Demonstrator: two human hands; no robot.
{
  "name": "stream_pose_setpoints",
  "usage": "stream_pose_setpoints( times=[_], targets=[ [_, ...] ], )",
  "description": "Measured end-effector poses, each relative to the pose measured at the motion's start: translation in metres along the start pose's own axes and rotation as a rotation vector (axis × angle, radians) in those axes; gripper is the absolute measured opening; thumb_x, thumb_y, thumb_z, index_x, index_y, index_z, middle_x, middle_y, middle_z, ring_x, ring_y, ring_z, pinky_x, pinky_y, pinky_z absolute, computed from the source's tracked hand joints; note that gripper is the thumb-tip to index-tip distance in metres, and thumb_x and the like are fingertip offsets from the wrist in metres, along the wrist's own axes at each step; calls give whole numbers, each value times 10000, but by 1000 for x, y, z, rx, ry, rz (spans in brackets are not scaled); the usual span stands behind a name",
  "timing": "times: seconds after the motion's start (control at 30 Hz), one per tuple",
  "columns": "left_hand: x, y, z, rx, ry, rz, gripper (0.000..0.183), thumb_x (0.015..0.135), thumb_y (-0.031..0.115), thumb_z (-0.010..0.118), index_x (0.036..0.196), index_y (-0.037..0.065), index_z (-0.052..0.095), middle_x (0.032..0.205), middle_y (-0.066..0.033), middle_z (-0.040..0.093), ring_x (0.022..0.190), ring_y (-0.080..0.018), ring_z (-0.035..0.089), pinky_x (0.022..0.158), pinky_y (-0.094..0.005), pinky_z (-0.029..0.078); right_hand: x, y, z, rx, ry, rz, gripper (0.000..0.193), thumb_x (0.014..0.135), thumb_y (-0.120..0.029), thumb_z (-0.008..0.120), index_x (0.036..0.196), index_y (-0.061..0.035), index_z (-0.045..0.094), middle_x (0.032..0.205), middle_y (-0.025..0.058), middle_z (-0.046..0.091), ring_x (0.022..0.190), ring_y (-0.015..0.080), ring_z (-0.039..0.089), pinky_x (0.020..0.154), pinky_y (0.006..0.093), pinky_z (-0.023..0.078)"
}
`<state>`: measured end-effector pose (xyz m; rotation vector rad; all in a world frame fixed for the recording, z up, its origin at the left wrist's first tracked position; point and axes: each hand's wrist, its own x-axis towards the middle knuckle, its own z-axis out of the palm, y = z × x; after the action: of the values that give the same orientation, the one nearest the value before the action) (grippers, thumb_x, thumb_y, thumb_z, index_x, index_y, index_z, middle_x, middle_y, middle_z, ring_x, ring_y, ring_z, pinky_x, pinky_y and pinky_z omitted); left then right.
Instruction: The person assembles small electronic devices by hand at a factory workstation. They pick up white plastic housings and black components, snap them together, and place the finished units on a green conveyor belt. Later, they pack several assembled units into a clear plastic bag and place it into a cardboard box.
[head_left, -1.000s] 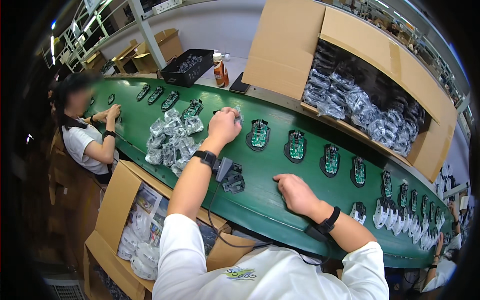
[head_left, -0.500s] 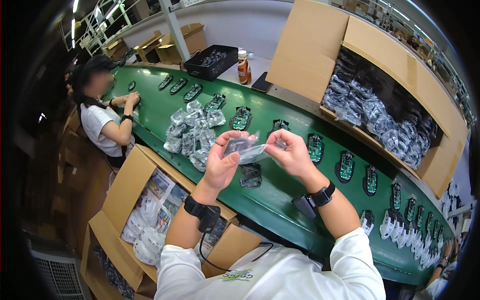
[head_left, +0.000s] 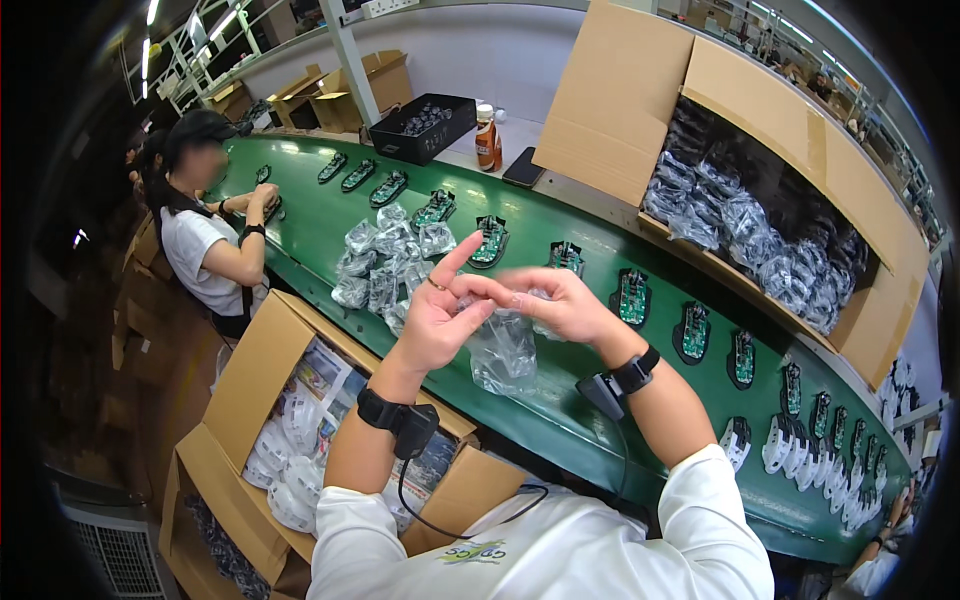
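A clear plastic bag (head_left: 503, 352) hangs below my two hands, over the green belt (head_left: 480, 420). My left hand (head_left: 440, 318) pinches near its upper edge, with the index finger pointing up. Against those fingertips, my right hand (head_left: 568, 308) is closed in a pinch, with a bit of clear plastic showing by its fingers. A grey shape shows faintly through the bag; I cannot tell whether it lies inside or behind. Left of my left hand is a heap of plastic-wrapped parts (head_left: 385, 262). Beyond my hands, green circuit boards in black shells (head_left: 488, 242) lie in a row.
An open carton of bagged parts (head_left: 740, 220) stands at the far right. Near my left arm is a carton with white shells (head_left: 295, 440). A black tray (head_left: 422, 128), a bottle (head_left: 488, 140) and a phone (head_left: 523, 167) sit behind the belt. A co-worker (head_left: 215, 220) works at left.
The bag, held stretched between my hands before, now hangs down over where the grey part lay on the belt. My hands have come together. The circuit boards by my hands have shifted slightly right.
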<state>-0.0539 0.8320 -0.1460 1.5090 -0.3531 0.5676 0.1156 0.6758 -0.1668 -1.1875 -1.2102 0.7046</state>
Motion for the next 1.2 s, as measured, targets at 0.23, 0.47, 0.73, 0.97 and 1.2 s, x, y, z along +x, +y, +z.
stream_pose_setpoints(
  times=[0.23,0.47,0.73,0.97,1.2],
  targets=[
    [9,-1,-3,943,52,86,782,966,-105,495,1659,94,191,1334,-155,699,1098,-211,728,894,-283,548,11,-18,14,-532,379,-241,122,970,-111,688,994,-10,752,825,106,729,720,187,683,646,318,534],
    [48,38,-21,578,136,-149,747,936,-147,357,1645,13,183,1326,-134,707,1206,-203,676,1092,-318,440,44,-40,9,-773,453,-448,77,935,-109,731,967,-40,740,777,128,648,644,235,606,615,321,493],
    [62,43,-18,595,236,47,565,1003,-74,478,1554,23,398,1310,-142,702,1230,-198,651,1090,-340,460,50,-44,-9,-702,677,-403,185,966,-180,688,891,-17,642,778,138,639,715,322,603,649,405,489],
    [-3,-52,-54,1394,-197,-322,518,810,149,749,1311,59,653,1303,-169,667,1213,-351,616,1066,-469,465,21,-17,-32,-382,531,-232,125,915,-39,629,939,-31,507,906,137,717,813,173,669,718,327,521],
    [5,-45,-39,471,207,-326,784,772,-109,722,1497,45,469,1137,-32,587,1080,-127,603,948,-263,491,5,4,-5,-480,216,30,519,892,-194,770,1354,-54,579,1074,148,746,1041,216,703,944,370,533]
  ],
)
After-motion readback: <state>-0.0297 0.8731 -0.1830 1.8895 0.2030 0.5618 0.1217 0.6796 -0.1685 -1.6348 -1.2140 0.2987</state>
